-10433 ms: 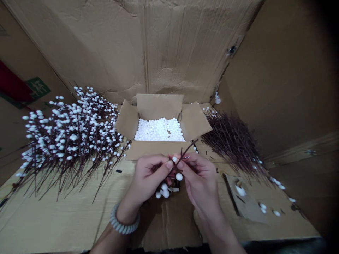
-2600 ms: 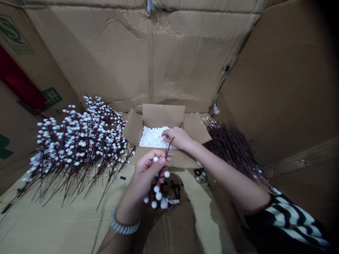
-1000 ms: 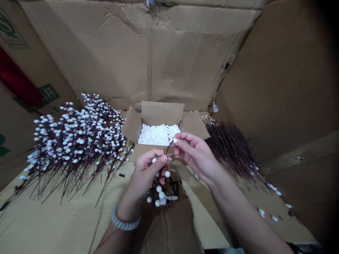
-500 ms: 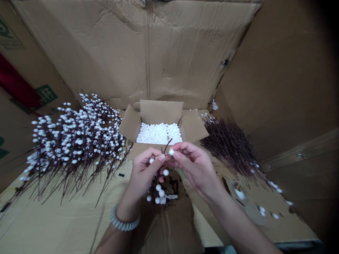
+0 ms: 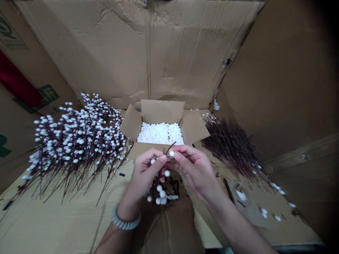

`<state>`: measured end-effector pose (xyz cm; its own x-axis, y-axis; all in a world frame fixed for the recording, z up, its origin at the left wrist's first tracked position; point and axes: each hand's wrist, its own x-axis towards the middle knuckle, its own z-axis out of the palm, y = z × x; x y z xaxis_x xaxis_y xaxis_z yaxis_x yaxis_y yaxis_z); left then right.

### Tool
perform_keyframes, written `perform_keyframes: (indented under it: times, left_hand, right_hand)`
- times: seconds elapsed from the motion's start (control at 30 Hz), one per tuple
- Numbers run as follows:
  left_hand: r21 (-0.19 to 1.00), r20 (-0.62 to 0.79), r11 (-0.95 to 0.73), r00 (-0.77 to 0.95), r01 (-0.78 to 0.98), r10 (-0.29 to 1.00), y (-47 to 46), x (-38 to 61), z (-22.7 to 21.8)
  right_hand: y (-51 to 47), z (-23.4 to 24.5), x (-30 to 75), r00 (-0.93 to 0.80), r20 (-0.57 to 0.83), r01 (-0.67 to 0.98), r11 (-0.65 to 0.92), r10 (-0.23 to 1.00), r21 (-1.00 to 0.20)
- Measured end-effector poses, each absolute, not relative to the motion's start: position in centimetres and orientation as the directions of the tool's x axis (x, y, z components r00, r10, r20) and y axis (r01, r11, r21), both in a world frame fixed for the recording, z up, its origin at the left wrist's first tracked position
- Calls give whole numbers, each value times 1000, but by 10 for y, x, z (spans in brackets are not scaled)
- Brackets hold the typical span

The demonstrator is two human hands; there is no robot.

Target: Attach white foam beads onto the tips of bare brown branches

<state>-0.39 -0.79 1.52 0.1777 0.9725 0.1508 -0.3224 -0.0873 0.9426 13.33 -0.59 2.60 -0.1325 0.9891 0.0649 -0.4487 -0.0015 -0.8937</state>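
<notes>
The ball [image 5: 171, 153] is plain white against a dark brown sprig [image 5: 171, 146], matching the mass of white beads [image 5: 159, 133] inside the tan carton [image 5: 162, 110]. The left bundle [image 5: 76, 141] is speckled white over brown stems, while the right bundle [image 5: 230, 146] is almost wholly dark purplish brown. A ribbed bracelet [image 5: 123, 224] shows pale grey, the tabletop [image 5: 53, 225] yellowish beige, the hanging strip [image 5: 18, 84] deep red beside green print [image 5: 49, 94].

I have both forearms [image 5: 235, 222] slanting inward, left hand [image 5: 144, 173] and right hand [image 5: 198, 173] just beside each other, thumbs pinched toward forefingers; whether their fingertips touch, I can't quite tell.
</notes>
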Motion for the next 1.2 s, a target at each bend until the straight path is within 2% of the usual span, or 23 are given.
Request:
perform_keyframes:
  times: [0.6, 0.8, 0.97, 1.2]
  left_hand:
    - [953, 223, -184, 145, -241, 964, -10, -3, 12]
    - [953, 228, -194, 127, -234, 965, -9, -2, 13]
    - [955, 204, -165, 147, -245, 968, -9, 1, 15]
    - [951, 183, -135, 154, -278, 971, -8, -1, 13]
  right_hand:
    - [-19, 24, 111, 31, -31, -562, -8, 999, -827]
    - [-21, 24, 109, 13, -54, -586, -37, 998, -809]
    - [-19, 24, 113, 6, -16, -559, -10, 1000, -829]
    - [-11, 19, 126, -15, 123, -431, 105, 992, -897]
